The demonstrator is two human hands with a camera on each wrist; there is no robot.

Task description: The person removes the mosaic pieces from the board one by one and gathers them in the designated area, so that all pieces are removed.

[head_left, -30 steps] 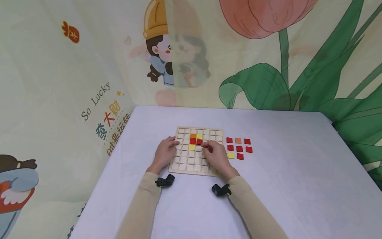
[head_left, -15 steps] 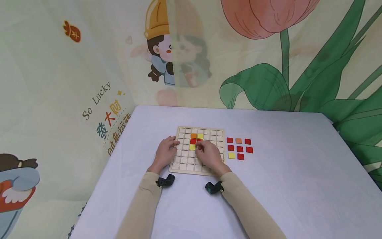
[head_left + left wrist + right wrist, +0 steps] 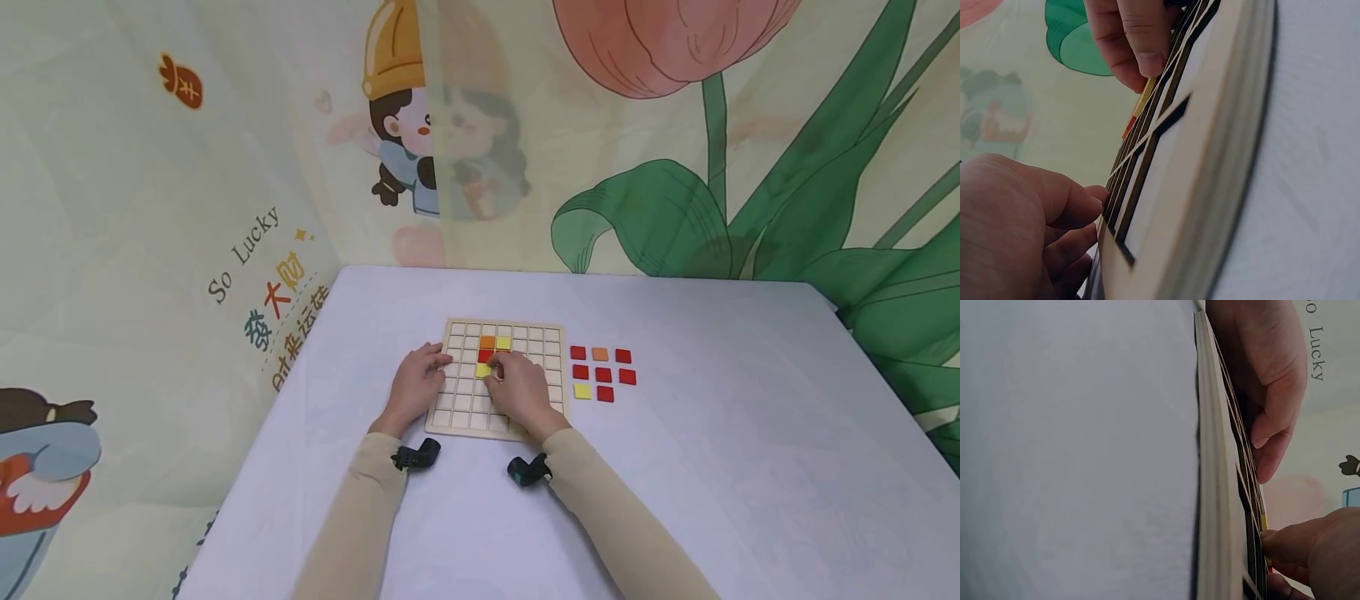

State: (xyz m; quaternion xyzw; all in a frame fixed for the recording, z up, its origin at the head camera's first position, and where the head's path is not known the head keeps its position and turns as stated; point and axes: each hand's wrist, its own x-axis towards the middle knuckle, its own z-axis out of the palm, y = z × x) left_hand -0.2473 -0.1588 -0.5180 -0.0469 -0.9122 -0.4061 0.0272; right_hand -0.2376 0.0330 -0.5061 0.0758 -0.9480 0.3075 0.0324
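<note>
A square wooden grid board [image 3: 468, 421] lies on the table. My left hand [image 3: 415, 385] rests at its left edge, fingers relaxed and tips touching the border. My right hand [image 3: 521, 390] is over the middle of the board, thumb and forefinger pinched down at the cell right of the lower yellow tile [image 3: 482, 370]. A sliver of yellow shows at those fingertips in the right wrist view; the tile between them is mostly hidden. An orange tile [image 3: 487, 342], another yellow tile [image 3: 503, 342] and a red tile [image 3: 485, 356] sit in cells above.
Right of the board, several loose red tiles [image 3: 603, 375], an orange tile [image 3: 600, 353] and a yellow tile [image 3: 582, 391] lie in rough rows on the white table [image 3: 735, 442]. A printed cloth backdrop [image 3: 480, 242] hangs behind and to the left.
My right hand has moved left across the board, from beside the red tiles to the cell next to the lower yellow tile, covering the second red tile. My left hand has stayed put.
</note>
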